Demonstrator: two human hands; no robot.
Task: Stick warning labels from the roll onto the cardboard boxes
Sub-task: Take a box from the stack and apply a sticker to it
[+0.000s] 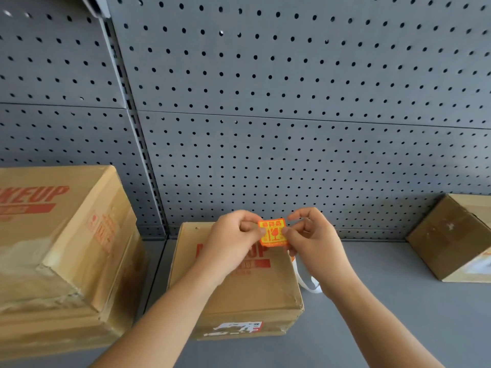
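While L hand point(233, 241) & R hand point(312, 241) pinch it, label point(272, 233) sits btwn them over box point(255, 290).

— What is standing at the back?
— A grey pegboard point(292, 75) is filling the wall, its round holes running in rows.
— And dividing it?
— A slotted post point(127, 102) is running down on the left between two panels, meeting the grey shelf point(398, 309) lying below.
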